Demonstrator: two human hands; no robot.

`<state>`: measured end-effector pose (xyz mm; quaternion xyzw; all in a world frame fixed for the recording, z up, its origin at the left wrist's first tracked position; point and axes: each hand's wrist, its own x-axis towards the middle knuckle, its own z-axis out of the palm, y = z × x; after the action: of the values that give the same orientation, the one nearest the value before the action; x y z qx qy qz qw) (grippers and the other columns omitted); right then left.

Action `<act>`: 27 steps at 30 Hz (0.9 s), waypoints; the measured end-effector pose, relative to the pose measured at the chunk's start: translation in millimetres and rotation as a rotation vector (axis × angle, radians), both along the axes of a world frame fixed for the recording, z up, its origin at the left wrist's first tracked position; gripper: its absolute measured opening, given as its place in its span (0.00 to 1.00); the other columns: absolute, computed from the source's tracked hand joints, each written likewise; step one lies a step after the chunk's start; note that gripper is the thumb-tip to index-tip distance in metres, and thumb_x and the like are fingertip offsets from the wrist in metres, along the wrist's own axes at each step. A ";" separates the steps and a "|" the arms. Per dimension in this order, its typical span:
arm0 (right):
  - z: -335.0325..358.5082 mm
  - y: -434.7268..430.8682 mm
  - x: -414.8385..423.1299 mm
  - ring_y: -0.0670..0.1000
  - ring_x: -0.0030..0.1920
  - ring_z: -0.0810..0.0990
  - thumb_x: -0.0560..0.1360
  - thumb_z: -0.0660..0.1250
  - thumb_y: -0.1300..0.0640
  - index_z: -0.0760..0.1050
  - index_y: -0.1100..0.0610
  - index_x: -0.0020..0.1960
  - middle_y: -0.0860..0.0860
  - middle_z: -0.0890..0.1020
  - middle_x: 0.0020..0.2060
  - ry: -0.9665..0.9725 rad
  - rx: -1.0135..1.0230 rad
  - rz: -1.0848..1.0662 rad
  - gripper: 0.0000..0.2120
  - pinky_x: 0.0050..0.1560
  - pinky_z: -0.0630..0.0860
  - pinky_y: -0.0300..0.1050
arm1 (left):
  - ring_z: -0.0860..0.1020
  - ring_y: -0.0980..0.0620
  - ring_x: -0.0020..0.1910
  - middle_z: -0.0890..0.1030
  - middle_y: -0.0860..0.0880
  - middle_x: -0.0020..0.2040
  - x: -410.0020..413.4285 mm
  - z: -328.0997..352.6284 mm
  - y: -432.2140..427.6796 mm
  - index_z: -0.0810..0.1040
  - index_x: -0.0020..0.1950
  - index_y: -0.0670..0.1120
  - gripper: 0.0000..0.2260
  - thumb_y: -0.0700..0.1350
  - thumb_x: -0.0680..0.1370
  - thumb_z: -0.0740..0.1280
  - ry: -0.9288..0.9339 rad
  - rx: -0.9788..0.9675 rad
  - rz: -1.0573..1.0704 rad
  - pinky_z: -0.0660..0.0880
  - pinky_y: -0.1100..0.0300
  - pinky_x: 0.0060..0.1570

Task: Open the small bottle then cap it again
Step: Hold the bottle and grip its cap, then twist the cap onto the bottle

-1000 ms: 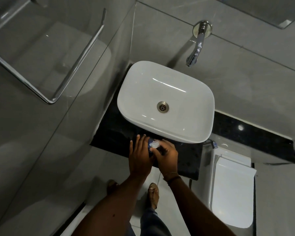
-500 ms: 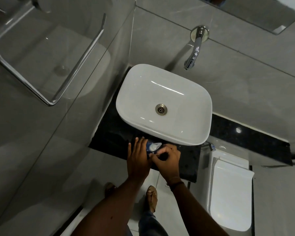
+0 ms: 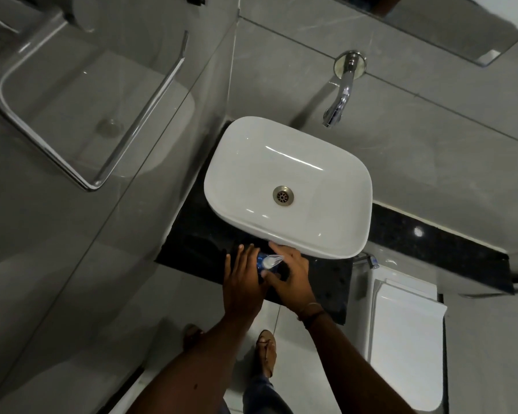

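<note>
A small blue bottle (image 3: 261, 262) with a pale translucent cap (image 3: 273, 261) is held over the black counter (image 3: 198, 246), just in front of the white basin (image 3: 287, 186). My left hand (image 3: 242, 282) wraps the bottle's body from the left. My right hand (image 3: 290, 276) is on the right, its fingers curled at the cap end. The hands hide most of the bottle, so I cannot tell whether the cap is seated or loose.
A chrome tap (image 3: 338, 103) juts from the grey wall above the basin. A glass panel with a chrome rail (image 3: 144, 115) stands on the left. A white toilet lid (image 3: 407, 339) lies below right. My sandalled foot (image 3: 266, 351) is on the floor.
The hands have stayed together on the bottle at the counter edge. My right fingers have shifted around the cap. The camera has tilted slightly.
</note>
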<state>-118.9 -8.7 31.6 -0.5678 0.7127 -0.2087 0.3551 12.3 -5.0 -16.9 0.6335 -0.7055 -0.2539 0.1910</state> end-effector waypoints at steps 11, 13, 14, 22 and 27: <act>-9.2 6.3 37.6 0.61 0.51 0.81 0.64 0.85 0.55 0.86 0.58 0.44 0.56 0.83 0.44 -0.041 -0.136 -0.473 0.13 0.54 0.79 0.54 | 0.67 0.42 0.78 0.75 0.43 0.74 -1.2 -1.8 -0.2 0.72 0.74 0.41 0.22 0.44 0.80 0.69 -0.032 -0.004 0.011 0.65 0.36 0.75; -6.2 3.4 36.1 0.60 0.50 0.82 0.63 0.86 0.56 0.86 0.55 0.45 0.57 0.84 0.45 -0.070 -0.131 -0.479 0.14 0.55 0.81 0.58 | 0.67 0.42 0.78 0.75 0.43 0.75 -0.7 -1.4 -0.2 0.72 0.74 0.41 0.22 0.44 0.81 0.68 -0.024 0.001 0.007 0.64 0.36 0.76; -4.3 2.6 33.4 0.59 0.51 0.83 0.63 0.86 0.56 0.85 0.53 0.47 0.57 0.85 0.47 -0.084 -0.112 -0.455 0.15 0.57 0.82 0.59 | 0.67 0.42 0.78 0.75 0.43 0.75 -0.6 -1.2 -0.1 0.72 0.74 0.41 0.22 0.45 0.81 0.68 -0.019 -0.002 0.007 0.64 0.36 0.76; 24.8 9.0 3.9 0.48 0.72 0.75 0.74 0.76 0.52 0.76 0.50 0.74 0.48 0.81 0.70 0.101 -0.147 -0.010 0.29 0.76 0.71 0.46 | 0.70 0.42 0.76 0.78 0.43 0.72 -1.2 2.0 -1.2 0.75 0.72 0.41 0.38 0.68 0.81 0.45 0.110 -0.020 0.067 0.62 0.36 0.77; 37.8 3.8 6.3 0.51 0.64 0.81 0.77 0.72 0.47 0.80 0.47 0.71 0.48 0.86 0.62 0.364 -0.145 0.074 0.22 0.65 0.73 0.40 | 0.69 0.42 0.76 0.77 0.43 0.72 -1.3 -2.2 -0.2 0.75 0.72 0.41 0.38 0.69 0.80 0.47 0.093 -0.022 0.053 0.62 0.37 0.77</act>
<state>-112.6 -5.0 69.5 -0.6459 0.7270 -0.1401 0.1860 11.0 -5.2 -19.0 0.6374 -0.6816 -0.2700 0.2371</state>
